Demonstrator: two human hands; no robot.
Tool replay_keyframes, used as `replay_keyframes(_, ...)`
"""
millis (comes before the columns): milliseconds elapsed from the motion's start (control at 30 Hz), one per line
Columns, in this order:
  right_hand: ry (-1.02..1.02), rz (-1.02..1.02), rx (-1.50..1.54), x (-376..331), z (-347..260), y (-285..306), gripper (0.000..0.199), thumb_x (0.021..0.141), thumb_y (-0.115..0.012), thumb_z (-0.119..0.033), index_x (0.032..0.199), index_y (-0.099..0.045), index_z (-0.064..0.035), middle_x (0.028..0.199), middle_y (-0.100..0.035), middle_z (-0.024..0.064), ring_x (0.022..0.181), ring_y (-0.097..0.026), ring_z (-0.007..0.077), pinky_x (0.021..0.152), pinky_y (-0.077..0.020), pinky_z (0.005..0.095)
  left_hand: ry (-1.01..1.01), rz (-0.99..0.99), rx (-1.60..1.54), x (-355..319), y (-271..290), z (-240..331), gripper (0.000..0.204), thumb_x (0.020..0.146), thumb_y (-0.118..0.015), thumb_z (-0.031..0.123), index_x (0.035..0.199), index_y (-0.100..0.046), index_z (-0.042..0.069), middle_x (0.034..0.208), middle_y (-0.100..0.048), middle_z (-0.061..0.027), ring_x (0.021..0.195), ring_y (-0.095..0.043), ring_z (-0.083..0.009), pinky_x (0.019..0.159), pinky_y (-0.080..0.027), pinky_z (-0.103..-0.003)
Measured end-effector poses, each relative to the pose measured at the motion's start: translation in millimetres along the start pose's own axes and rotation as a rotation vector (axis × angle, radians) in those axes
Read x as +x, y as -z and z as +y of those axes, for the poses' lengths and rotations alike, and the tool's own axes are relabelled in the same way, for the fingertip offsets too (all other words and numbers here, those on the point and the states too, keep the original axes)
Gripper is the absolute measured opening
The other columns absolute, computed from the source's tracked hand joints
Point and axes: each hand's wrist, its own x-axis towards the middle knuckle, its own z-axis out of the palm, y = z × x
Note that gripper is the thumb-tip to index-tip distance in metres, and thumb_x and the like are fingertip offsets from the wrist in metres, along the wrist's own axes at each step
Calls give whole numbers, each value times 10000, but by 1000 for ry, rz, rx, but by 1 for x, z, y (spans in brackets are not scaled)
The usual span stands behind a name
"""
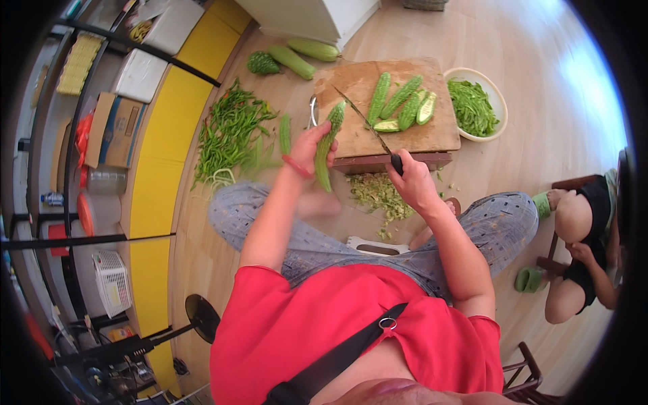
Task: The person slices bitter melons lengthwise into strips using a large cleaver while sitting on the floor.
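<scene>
My left hand (pixel 312 144) grips a long green bitter gourd (pixel 329 142), holding it at the near left edge of the wooden chopping board (pixel 432 131). My right hand (pixel 408 177) holds a knife (pixel 364 121) by its dark handle, the blade pointing up-left and its tip close to the gourd's top end. Several cut gourd halves (pixel 402 106) lie on the board's far part. A pile of pale green scraps (pixel 379 194) sits on the floor just below the board.
A cream bowl (pixel 496 101) of green pieces stands right of the board. A heap of green chillies (pixel 233 135) lies left; whole gourds (pixel 290 59) lie beyond. Another person (pixel 584 236) sits on a low stool at right. Shelves with boxes line the left.
</scene>
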Motion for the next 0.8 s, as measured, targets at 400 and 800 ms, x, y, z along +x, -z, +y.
replay_keyframes(400, 12, -331, -87, -22, -32, -18, 203, 782, -546, -160, 914, -480, -19, 670, -553, 239, 686, -548, 408, 594, -425, 469, 33, 122, 113, -85, 10, -42, 307, 877, -466, 347, 873, -516, 44, 581, -478, -41, 387, -425, -102, 348, -349, -222)
replay_keyframes(800, -432, -231, 421, -27, -16, -20, 177, 803, -516, -158, 838, -481, 12, 526, -461, 22, 406, -446, 99, 386, -375, 272, -289, 73, -678, -23, 3, -33, 274, 818, -584, 320, 924, -454, 104, 638, -502, -37, 526, -512, -180, 542, -462, -358)
